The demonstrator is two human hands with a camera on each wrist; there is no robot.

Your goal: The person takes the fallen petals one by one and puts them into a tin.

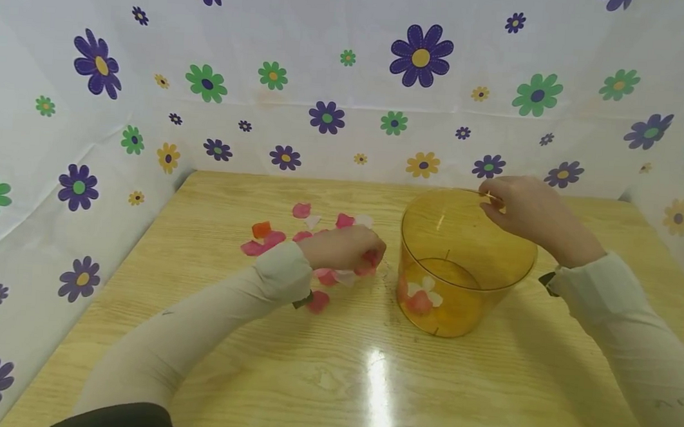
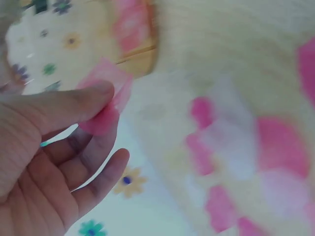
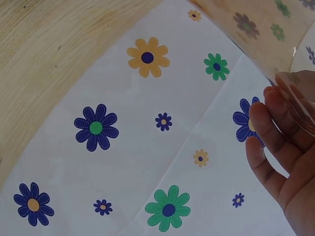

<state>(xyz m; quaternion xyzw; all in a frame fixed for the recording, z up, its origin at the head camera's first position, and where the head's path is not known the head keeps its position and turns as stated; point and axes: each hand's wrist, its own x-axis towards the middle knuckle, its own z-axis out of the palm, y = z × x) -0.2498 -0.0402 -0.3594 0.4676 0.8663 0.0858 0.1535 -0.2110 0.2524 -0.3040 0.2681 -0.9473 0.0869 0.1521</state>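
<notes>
My left hand (image 1: 346, 248) pinches a pink petal (image 2: 106, 110) between thumb and forefinger, just left of an amber see-through bucket (image 1: 468, 246). Loose petals in pink, white and orange lie under and around that hand, such as a pink petal (image 1: 318, 301) in front of the wrist. At the bucket's back right, my right hand (image 1: 522, 210) grips the rim, thumb on one side and fingers on the other, as the right wrist view (image 3: 290, 142) also shows. A few white and pink petals (image 1: 421, 300) show through the bucket's front wall, low down.
A light wooden table (image 1: 310, 379) carries everything. White cloth (image 1: 375, 22) printed with purple, green and yellow flowers hangs behind it and along both sides. An orange petal (image 1: 261, 229) lies at the left of the scattered petals.
</notes>
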